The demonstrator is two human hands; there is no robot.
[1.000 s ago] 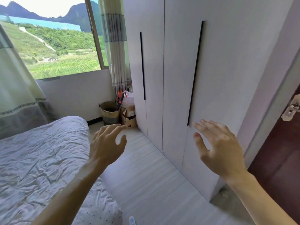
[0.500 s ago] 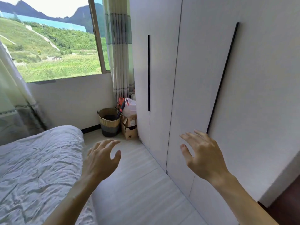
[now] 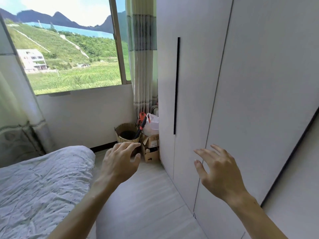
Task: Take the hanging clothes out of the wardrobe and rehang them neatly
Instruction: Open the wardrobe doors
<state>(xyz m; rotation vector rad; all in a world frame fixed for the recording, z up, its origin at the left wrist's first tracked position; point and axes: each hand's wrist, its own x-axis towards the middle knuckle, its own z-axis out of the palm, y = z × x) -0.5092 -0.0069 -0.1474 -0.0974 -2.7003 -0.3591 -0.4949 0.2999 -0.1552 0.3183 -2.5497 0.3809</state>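
Hands first. Left hand (image 3: 119, 163) is raised over the floor (image 3: 146, 204), back toward the camera, fingers spread and loosely bent, thumb out to the side; nothing in it. Right hand (image 3: 219, 171) is raised at about the same height, fingers splayed and slightly curved, palm toward the wardrobe (image 3: 259, 83); nothing in it either. Its fingertips lie over the lower door panel, just right of the seam between two doors. Contact with the panel cannot be told from this angle.

Wardrobe: pale grey-white, fills the right side of the view, all visible doors closed. The hanging clothes are hidden behind them. A black vertical handle (image 3: 176, 85) runs down the nearer-to-window door, above and between the two hands. A second dark strip (image 3: 293, 157) slants along the door at far right, just beside the right forearm.

Corner beyond the left hand: woven basket (image 3: 127, 133) on the floor, a red and black tool (image 3: 141, 125) leaning in it. Just beside the basket, against the wardrobe side, an open cardboard box (image 3: 150, 149) with a white plastic bag (image 3: 152, 124) on top.

Bed (image 3: 43, 187) at lower left, rumpled dotted cover, left forearm crossing its edge. Striped curtain (image 3: 141, 57) hangs between window (image 3: 69, 49) and wardrobe. Green slope and a building outside.
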